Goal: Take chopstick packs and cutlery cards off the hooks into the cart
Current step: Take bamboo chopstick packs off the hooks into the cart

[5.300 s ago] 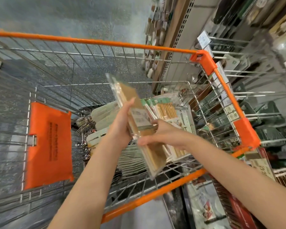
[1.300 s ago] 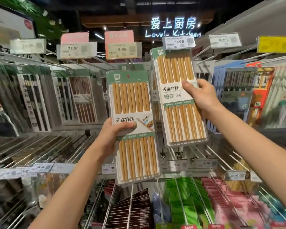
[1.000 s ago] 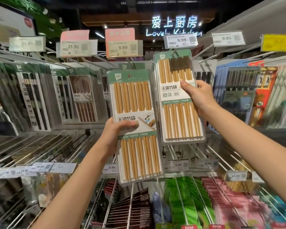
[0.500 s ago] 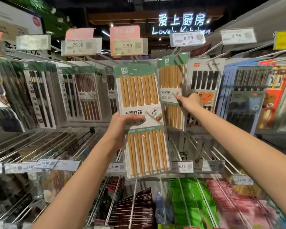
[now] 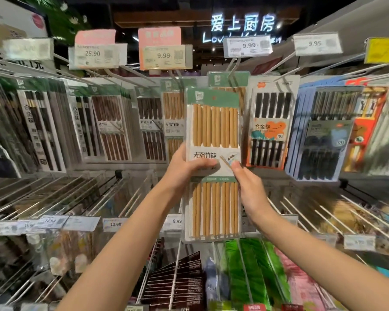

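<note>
From the head view, the person holds a chopstick pack (image 5: 213, 162) upright in front of the hook display. It is a long clear blister with a green header, a white label band across its middle with black characters, and two rows of pale bamboo chopsticks, one above the band and one below. The left hand (image 5: 184, 169) grips its left edge at the label, thumb lying across the front. The right hand (image 5: 249, 187) pinches the right edge at the same band, thumb tip on the label; both hands are clamped on this one pack, close together.

Directly behind it another green-headed pack (image 5: 229, 79) hangs on its hook, mostly covered. Just right hangs a white card of black chopsticks (image 5: 271, 122) with an orange label, then blue-backed packs (image 5: 323, 133). Left hang dark wooden sets (image 5: 112, 126). Price tags (image 5: 164, 55) reading 9.99 and 25.90 stand on the hook ends above. Bare hook rods (image 5: 81, 194) jut forward lower left; green packets (image 5: 247, 272) lie below.
</note>
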Demonstrator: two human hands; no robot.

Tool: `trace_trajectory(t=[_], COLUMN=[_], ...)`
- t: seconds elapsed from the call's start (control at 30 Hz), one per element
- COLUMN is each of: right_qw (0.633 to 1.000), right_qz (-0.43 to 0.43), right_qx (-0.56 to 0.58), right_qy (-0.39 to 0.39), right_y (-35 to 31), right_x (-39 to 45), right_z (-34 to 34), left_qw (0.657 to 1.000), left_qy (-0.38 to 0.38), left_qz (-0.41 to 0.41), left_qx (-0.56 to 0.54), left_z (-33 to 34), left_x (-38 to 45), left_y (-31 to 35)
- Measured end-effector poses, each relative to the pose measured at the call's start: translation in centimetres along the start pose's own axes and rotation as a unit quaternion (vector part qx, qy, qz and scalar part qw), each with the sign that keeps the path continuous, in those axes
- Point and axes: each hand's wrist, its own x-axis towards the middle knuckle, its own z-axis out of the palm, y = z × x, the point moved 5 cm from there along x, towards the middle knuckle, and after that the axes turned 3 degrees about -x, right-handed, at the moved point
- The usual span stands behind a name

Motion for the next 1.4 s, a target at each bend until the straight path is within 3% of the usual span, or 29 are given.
trace_trajectory(t=[0.1,0.23,0.77,1.0,1.17,1.4], right_qw=[0.998,0.993,0.984,0.994,0.99,0.977], right_qz=[-0.001,-0.04,-0.122,-0.019,0.013,0.079], right_qx=[-0.014,-0.008,-0.027,-0.029,-0.053,-0.125], right_qy=[0.064,0.112,0.128,0.104,0.131,0.151], right_y=[0.3,-1.5,-5.4,-4.7,-4.1,-1.0], right_x=[0.2,1.4,3.9,7.2,9.9,13.0], right_z=[-1.5,-3.2,-4.7,-4.8,-4.3,-3.3], left_qw=[0.999,0.998,0.995,0.997,0.999,0.988], left_qy=[0.008,-0.041,-0.075,-0.034,0.015,0.037], left_qz=[0.012,0.013,0.055,-0.023,-0.031,-0.103], left_qx=[-0.036,-0.053,-0.042,-0.071,0.027,0.109], left_z=[0.6,2.0,3.2,3.3,2.8,1.4], left_x=[0.5,0.0,0.3,2.0,4.7,5.9], left_y=[-0.4,-1.2,-0.8,-0.3,-1.6,-5.4])
